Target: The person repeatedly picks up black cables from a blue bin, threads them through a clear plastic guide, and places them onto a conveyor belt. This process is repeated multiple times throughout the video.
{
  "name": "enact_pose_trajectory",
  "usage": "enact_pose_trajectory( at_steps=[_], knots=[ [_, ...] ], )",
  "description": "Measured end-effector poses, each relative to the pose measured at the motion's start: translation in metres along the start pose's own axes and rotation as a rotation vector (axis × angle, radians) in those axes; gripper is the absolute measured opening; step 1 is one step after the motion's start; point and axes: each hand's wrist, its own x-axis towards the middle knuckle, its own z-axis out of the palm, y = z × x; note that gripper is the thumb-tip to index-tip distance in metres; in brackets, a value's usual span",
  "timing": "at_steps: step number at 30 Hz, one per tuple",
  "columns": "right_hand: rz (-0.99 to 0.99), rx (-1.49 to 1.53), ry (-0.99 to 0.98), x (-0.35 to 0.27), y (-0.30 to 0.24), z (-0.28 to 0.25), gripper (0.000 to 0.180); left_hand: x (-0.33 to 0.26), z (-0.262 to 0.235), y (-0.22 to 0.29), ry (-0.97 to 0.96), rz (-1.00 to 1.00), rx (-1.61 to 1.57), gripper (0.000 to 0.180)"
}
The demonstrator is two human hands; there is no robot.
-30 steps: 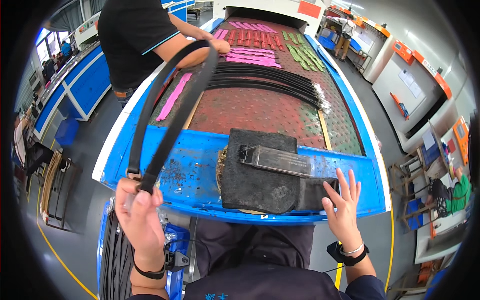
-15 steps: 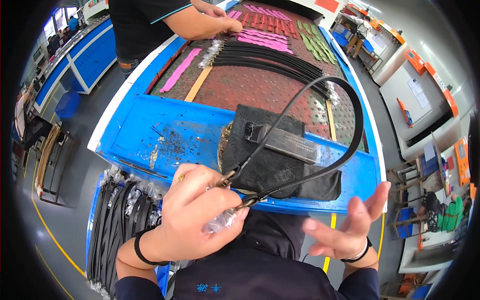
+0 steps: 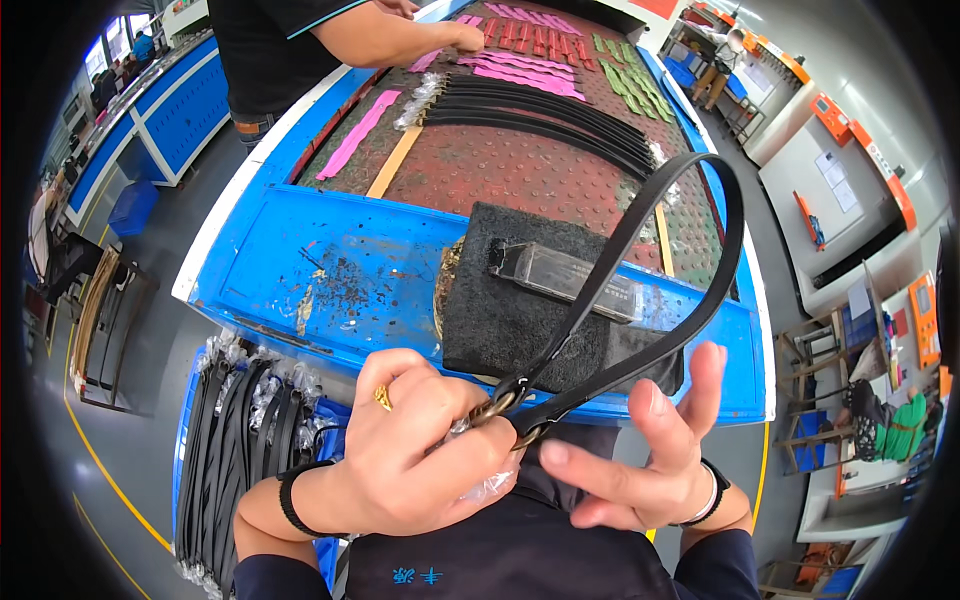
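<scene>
My left hand [image 3: 415,445] is closed round the ends of a black strap [image 3: 630,368], just in front of the table's near edge. The strap loops up and away over the table. Brass-coloured metal rings [image 3: 535,433] show at its ends, and crinkled clear plastic wrap [image 3: 490,487] pokes out under my fingers. My right hand [image 3: 655,465] is beside the rings with fingers spread and nothing in it. Beyond both hands lies a black cloth-covered pad [image 3: 475,320] with a dark rectangular block [image 3: 570,278] on it.
Several black straps [image 3: 540,108] lie in a row on the table's dark red studded surface [image 3: 450,170], near pink [image 3: 358,135], red and green strips. A co-worker's arm [image 3: 385,38] reaches in at far left. More straps fill a blue crate [image 3: 185,420] at lower left.
My left hand has moved right and nearer my right hand, bringing the strap ends with it. The strap loop has shifted right. The co-worker's hands have moved apart.
</scene>
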Motion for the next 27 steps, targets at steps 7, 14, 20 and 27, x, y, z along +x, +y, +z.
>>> enact_pose_trajectory(
  at_steps=[7,14,20,27],
  knots=[
    [0.079,0.137,0.046,0.004,-0.005,-0.002,0.043,-0.003,0.007,0.0,0.095,0.072,0.149,0.015],
    [0.087,0.108,-0.02,0.011,-0.004,-0.002,0.045,-0.004,0.013,0.0,0.127,0.117,0.194,0.014],
    [0.086,0.349,0.208,-0.006,0.006,-0.007,0.045,-0.003,0.01,-0.004,0.07,0.05,0.127,0.019],
    [0.604,-0.106,-0.117,-0.067,0.04,0.003,0.03,0.003,-0.009,-0.019,-0.005,-0.268,-0.224,0.018]
  ],
)
